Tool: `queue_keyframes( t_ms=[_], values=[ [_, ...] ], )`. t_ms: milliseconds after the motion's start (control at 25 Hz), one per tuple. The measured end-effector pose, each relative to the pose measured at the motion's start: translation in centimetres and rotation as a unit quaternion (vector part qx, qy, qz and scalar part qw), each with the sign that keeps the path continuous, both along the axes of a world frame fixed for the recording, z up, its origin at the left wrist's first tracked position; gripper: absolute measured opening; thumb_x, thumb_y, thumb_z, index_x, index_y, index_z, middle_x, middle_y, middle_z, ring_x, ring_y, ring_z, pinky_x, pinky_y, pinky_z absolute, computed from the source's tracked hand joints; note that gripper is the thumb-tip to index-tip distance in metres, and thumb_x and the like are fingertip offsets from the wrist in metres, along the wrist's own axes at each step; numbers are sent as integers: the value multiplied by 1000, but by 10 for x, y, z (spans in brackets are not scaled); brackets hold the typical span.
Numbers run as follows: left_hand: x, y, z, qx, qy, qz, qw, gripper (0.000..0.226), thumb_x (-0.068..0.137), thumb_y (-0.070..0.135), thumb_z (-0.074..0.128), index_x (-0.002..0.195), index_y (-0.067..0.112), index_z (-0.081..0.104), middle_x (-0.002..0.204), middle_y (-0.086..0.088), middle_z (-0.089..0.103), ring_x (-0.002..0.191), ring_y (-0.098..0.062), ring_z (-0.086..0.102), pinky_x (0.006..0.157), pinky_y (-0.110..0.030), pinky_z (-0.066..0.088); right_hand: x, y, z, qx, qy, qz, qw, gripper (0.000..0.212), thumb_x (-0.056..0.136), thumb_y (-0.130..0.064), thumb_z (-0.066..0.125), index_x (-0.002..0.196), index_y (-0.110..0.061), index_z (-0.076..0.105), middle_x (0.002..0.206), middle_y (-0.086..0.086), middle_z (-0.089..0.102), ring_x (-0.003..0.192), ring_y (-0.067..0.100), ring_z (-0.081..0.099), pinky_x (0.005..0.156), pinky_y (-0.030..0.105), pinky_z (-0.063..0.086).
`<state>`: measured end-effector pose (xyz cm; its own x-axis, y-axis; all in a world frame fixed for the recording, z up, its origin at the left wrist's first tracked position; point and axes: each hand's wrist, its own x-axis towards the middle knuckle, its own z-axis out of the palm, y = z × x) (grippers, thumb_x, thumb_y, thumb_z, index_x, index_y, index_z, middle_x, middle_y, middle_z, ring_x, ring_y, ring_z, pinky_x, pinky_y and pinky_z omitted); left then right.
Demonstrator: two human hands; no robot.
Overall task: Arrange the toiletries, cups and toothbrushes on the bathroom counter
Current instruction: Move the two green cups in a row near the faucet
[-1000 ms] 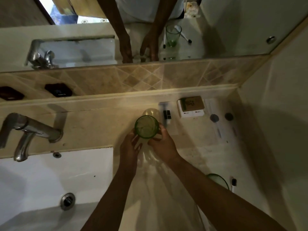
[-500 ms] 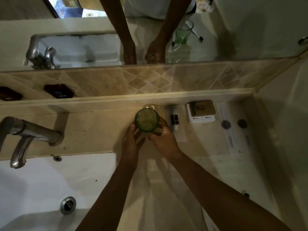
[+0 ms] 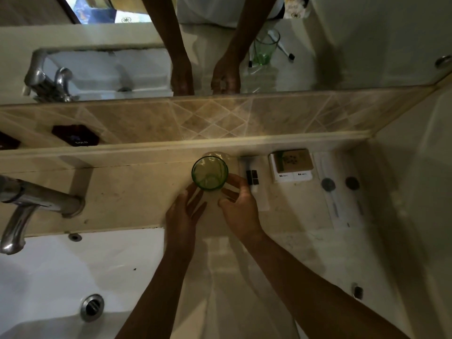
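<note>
Fingers (image 3: 193, 194) of both hands flank the empty green cup (image 3: 209, 172).

You've got one green cup (image 3: 209, 172) far center, one small white tube (image 3: 252, 176) right of it, one boxed soap (image 3: 290, 165), two wrapped toothbrushes (image 3: 341, 192), one faucet (image 3: 31, 204) left.

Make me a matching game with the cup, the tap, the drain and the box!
Things:
1. cup
2. tap
3. drain
4. box

Clues:
A. in the white sink
B. green, near both hands
C. brown top, by the back ledge on the right
D. silver, sticking out over the sink on the left

Pairs: 1-B, 2-D, 3-A, 4-C
</note>
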<state>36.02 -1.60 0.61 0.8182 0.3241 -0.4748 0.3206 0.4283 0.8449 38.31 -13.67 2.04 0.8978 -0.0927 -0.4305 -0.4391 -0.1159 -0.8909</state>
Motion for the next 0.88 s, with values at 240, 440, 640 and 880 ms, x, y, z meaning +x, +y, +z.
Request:
queue_keyframes(
  t_ms=[240, 440, 640, 880],
  values=[
    [18, 2, 0, -1, -12, -12, 1000, 33, 107, 24, 36, 124, 20, 64, 125, 2, 71, 119, -16, 65, 96, -40, 54, 13, 2, 3, 7, 1, -6, 1000, 58, 84, 3, 58, 132, -29, 49, 127, -8, 58, 106, 1, 62, 75, 14, 55],
    [28, 5, -7, 36, -20, -33, 999, 33, 106, 12, 40, 129, 20, 62, 126, 7, 69, 118, -12, 65, 85, -27, 59, 22, 6, 6, 18, -9, -15, 1000, 55, 84, 5, 60, 126, -30, 49, 125, -7, 59, 106, 7, 64, 72, 11, 54],
    [38, 3, -4, 8, -9, -6, 1000, 35, 107, 24, 36, 129, 16, 62, 128, 2, 69, 118, -15, 65, 96, -40, 56, 30, 7, 8, 9, -13, -27, 1000, 50, 85, 6, 60, 120, -27, 49, 118, -4, 61, 94, 8, 66, 61, 4, 47],
    [37, 6, -10, 53, -17, -24, 998, 35, 108, 20, 37, 134, 13, 59, 127, 5, 69, 117, -13, 66, 92, -36, 58, 30, 7, 6, 1, -12, -32, 999, 49, 86, 6, 61, 127, -18, 50, 120, -1, 61, 89, 2, 65, 58, 4, 45]
  ],
)
